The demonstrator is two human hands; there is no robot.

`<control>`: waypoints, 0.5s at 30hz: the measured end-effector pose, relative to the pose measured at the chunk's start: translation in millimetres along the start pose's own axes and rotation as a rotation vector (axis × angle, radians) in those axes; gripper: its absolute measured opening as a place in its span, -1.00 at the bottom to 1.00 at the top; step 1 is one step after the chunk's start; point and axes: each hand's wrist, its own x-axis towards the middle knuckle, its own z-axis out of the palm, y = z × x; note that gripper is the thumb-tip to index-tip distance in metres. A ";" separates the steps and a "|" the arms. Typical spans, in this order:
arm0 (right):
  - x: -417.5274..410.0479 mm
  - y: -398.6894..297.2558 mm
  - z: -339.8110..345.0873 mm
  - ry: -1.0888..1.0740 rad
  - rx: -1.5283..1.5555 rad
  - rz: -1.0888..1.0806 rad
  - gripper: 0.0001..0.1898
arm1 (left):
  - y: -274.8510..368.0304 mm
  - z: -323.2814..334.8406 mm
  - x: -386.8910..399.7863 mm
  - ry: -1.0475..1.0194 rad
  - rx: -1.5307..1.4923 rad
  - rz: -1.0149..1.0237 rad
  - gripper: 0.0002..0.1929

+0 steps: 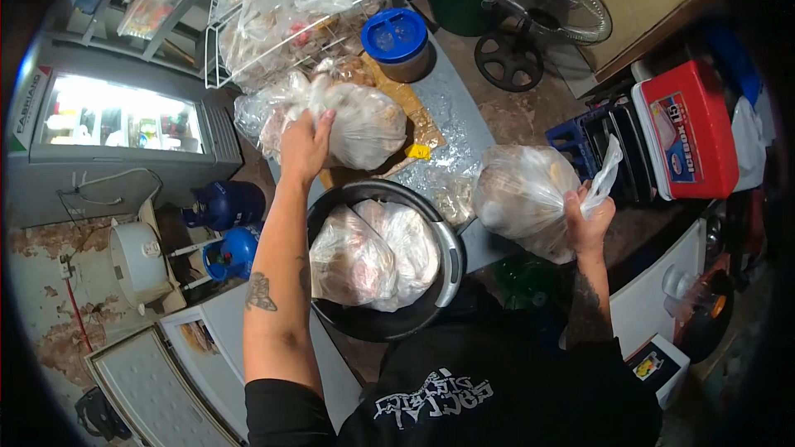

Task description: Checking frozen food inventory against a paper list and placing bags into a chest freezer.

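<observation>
My right hand (pixel 590 220) grips the twisted neck of a full translucent plastic bag (pixel 525 198), held at the table's right edge. On the table, my left hand (pixel 307 146) has its fingers on the gathered top of another filled plastic bag (pixel 366 124). Below it sits a round black tub (pixel 379 328) with a grey handle. Two plastic bags lie in the tub: one with pinkish contents (pixel 354 261), the other paler (pixel 407 254). A small clear bag (pixel 453 195) rests on the table between the tub and the bag in my right hand.
A white wire basket (pixel 214 56) of bagged goods and a blue-lidded container (pixel 394 43) stand on the wet grey table (pixel 456 105), near cardboard (pixel 422 121). A fan (pixel 540 12) and red icebox (pixel 695 130) are beyond. Blue gas cylinders (pixel 227 205) and a lit fridge (pixel 124 115) stand left.
</observation>
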 end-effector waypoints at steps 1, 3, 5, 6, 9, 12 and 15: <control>4.0 -2.2 2.5 -0.010 -0.011 0.008 -0.75 | -8.2 3.4 -8.6 -0.012 -0.006 -0.011 -0.46; 17.5 -4.9 12.6 -0.018 -0.023 0.004 -0.75 | -25.6 2.3 -35.4 0.176 -0.313 0.008 -0.61; 33.0 -5.0 28.9 -0.031 -0.026 -0.039 -0.73 | -40.3 -10.7 -80.0 0.274 -0.217 0.008 -0.72; 39.2 -7.2 38.9 -0.053 -0.060 -0.065 -0.74 | -52.3 -16.1 -107.2 0.306 -0.195 -0.026 -0.74; 63.4 -8.2 65.9 -0.134 -0.151 -0.214 -0.78 | -84.0 -34.7 -198.2 0.393 -0.116 -0.163 -0.78; 80.3 -16.3 103.7 -0.143 -0.013 -0.210 -0.77 | -126.7 -52.3 -308.8 0.403 -0.147 -0.496 -0.79; 95.9 -35.7 136.0 -0.187 0.112 -0.209 -0.74 | -137.9 -64.4 -400.0 0.424 0.012 -0.760 -0.79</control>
